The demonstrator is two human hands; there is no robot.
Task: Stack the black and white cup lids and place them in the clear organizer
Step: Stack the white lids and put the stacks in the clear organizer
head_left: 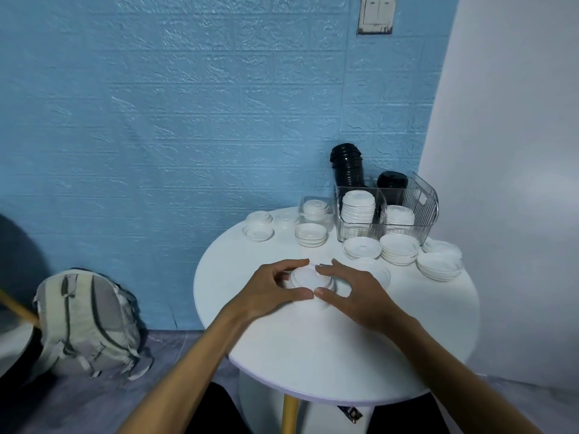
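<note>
The left hand (pixel 269 291) and right hand (pixel 354 296) cover the near rim and both sides of the white lid stack (pixel 308 278), so its lid count cannot be told. At 1 o'clock, organizer (pixel 419 211) walls and white lids hide the lower parts of the black lid stacks (pixel 347 166). At 9 o'clock, a dark object (pixel 12 261) is cut by the frame edge. The wall switch (pixel 376 14) at 12 o'clock is cropped on top.

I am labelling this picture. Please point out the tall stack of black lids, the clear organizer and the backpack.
tall stack of black lids (pixel 347 166): head view, middle of the stack's side.
clear organizer (pixel 421 200): head view, its ribbed right wall.
backpack (pixel 86 321): head view, centre of its front panel.
</note>
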